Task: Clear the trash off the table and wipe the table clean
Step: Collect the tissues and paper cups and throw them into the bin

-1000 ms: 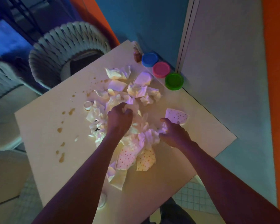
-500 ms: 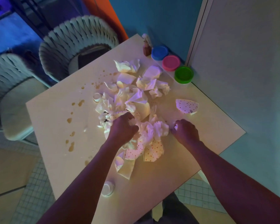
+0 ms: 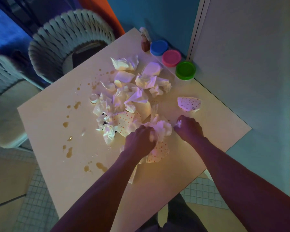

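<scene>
Two hands down on the table (image 3: 208,144), both curled into the near edge of the trash pile (image 3: 127,101). I see the left hand (image 3: 139,142) fisted round a white crumpled napkin (image 3: 162,129), fingers wrapped over its left side. Right hand (image 3: 189,127) sits just right of that wad, apart from it by a thin gap, and pinches a small white scrap (image 3: 179,123) that pokes out at the knuckles.

Under and just behind the left hand: a dotted paper piece (image 3: 158,152), partly covered by the wrist. Just beyond the left hand's knuckles, another dotted piece (image 3: 124,121) among more crumpled tissue, w/ the rest of the pile stretching further away. A third dotted piece (image 3: 188,103) lies alone, beyond the right hand, not touching it.

Well left of the left hand, brown spill drops (image 3: 69,152) run in a loose line across the tabletop; a small clear cup (image 3: 93,98) lies at the pile's left edge.

Far past both hands, at the table's back edge: blue lid (image 3: 159,47), pink lid (image 3: 171,58), green lid (image 3: 185,70) in a row, small brown bottle (image 3: 145,42) next to the blue one. Woven chair (image 3: 70,42) beyond the table, far left.
</scene>
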Demonstrator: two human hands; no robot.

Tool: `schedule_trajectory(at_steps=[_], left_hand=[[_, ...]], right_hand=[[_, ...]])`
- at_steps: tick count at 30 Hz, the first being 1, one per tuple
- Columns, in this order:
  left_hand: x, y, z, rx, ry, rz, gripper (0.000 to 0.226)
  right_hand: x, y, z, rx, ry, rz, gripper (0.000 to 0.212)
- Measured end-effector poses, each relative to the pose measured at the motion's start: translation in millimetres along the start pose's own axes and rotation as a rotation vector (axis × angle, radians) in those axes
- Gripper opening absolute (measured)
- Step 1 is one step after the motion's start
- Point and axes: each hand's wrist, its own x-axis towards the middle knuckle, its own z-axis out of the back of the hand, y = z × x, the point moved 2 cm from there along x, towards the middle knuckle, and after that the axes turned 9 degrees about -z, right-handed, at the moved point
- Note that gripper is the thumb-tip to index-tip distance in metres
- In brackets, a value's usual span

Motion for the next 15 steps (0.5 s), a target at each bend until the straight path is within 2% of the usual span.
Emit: schedule_trajectory(at_steps=[2,4,6,8,10,12,15], left_hand=[[2,-3,1,0.018,-0.064,0.004,0.027],[4,-5,1,0.036,-0.080,0.003,0.030],[6,-5,-1,0.030,-0.091,-0.007,0.030],[7,-4,-3,-0.012,-0.094,-0.007,0.025],[6,-3,-3,-0.072,-0.104,0.009,0.020],[4,-2,0,-0.123,-0.135,0.012,0.018],[-1,-1,8,-0.182,-0.195,0.007,0.015]], right_hand=[[-4,-2,2,0.074,0.031,-0.041,0.028],[-8,-2,5,0.171,0.056,-0.067,0.029],[-14,2,9,0.260,0.073,-0.025,0.025],[-21,7,12,0.305,0.143,0.062,0.034],[-26,12,12,0.245,0.242,0.165,0.057],[-27,14,8,0.085,0.289,0.249,0.072],[-25,14,-3,-0.110,0.190,0.294,0.066]])
